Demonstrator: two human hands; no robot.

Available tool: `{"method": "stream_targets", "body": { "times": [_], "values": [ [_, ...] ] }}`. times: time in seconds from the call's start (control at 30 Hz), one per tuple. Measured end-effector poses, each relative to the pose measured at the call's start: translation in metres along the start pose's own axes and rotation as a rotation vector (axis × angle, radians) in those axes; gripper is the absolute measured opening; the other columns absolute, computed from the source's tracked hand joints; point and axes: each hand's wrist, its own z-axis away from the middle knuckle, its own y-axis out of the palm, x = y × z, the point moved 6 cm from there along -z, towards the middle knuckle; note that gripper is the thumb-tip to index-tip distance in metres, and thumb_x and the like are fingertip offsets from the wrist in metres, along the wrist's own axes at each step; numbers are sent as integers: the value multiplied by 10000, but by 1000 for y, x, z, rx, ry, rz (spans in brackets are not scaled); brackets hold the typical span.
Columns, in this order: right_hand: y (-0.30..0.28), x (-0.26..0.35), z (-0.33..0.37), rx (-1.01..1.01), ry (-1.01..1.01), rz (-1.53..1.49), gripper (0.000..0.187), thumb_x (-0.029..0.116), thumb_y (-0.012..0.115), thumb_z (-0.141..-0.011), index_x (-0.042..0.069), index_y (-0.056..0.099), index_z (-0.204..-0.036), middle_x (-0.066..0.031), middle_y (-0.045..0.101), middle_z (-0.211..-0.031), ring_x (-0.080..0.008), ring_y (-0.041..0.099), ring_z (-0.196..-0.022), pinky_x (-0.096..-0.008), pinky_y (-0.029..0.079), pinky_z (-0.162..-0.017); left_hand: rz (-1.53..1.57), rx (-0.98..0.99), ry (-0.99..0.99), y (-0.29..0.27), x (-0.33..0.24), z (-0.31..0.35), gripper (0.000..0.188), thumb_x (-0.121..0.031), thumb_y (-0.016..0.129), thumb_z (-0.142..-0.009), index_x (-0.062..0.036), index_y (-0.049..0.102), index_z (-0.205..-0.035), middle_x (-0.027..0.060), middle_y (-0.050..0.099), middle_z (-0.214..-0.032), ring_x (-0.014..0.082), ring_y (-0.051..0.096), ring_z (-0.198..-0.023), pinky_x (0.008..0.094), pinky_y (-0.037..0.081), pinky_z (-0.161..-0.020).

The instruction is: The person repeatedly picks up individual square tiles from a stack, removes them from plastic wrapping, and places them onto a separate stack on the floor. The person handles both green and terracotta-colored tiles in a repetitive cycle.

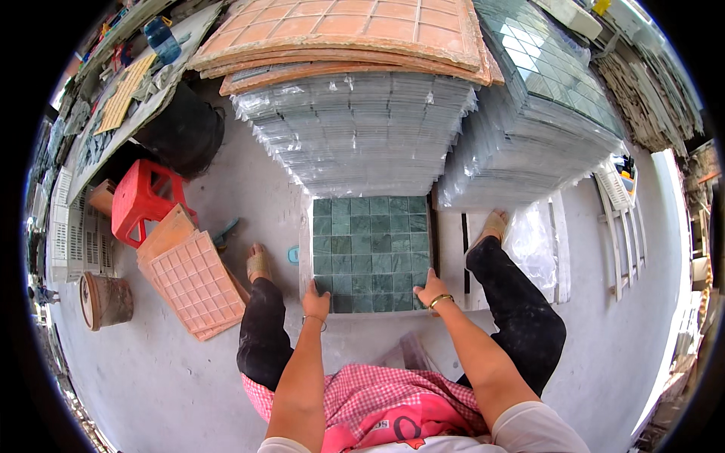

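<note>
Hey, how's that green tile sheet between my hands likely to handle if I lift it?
The green tile sheet is probably heavy for its size, since its squares look like veined stone. It may bend along the visible seams. With the left hand and right hand at its near corners, the far edge could sag.

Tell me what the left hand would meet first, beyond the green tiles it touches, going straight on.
Probably the tall grey stack past the far edge of the green tiles; the left hand points roughly that way, though depth is unclear.
</note>
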Motion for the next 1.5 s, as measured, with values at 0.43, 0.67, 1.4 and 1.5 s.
{"method": "stream_targets", "body": {
  "times": [0.43, 0.67, 1.4, 1.5],
  "values": [
    [1, 5, 24, -37, -93, 32, 692, 237, 555, -738, -29, 168, -1246, -200, 281, -1261, -316, 358, -1120, -346, 324, -926, -177, 143, -129, 6, 22, 33, 659, -272, 582, -681, 85, 325, -1172, 279, 424, -1119, 350, 431, -1043, 338, 354, -865],
    [-94, 96, 70, -341, -601, -550, 397, 163, 546, -750, -43, 442, -1074, -170, 529, -1019, -250, 546, -883, -315, 440, -764, -36, 244, 385, -36, -82, 104, 490, -262, 540, -733, 25, 437, -1117, 215, 510, -1043, 308, 514, -945, 320, 399, -808],
    [-362, 256, 150, -952, -870, 256, 497, 329, 580, -713, 43, 469, -1104, -168, 512, -1023, -308, 498, -915, -347, 389, -787, -66, 478, 511, -23, -97, 116, 453, -296, 489, -754, -25, 448, -1114, 194, 546, -968, 335, 524, -888, 393, 413, -770],
    [-355, 261, 157, -940, -881, 222, 407, 284, 571, -725, 55, 516, -1057, -146, 536, -971, -278, 535, -808, -333, 414, -704, -63, 488, 498, -23, -96, 116, 444, -291, 490, -753, -25, 452, -1107, 188, 551, -959, 333, 526, -886, 399, 417, -760]
  ]
}}
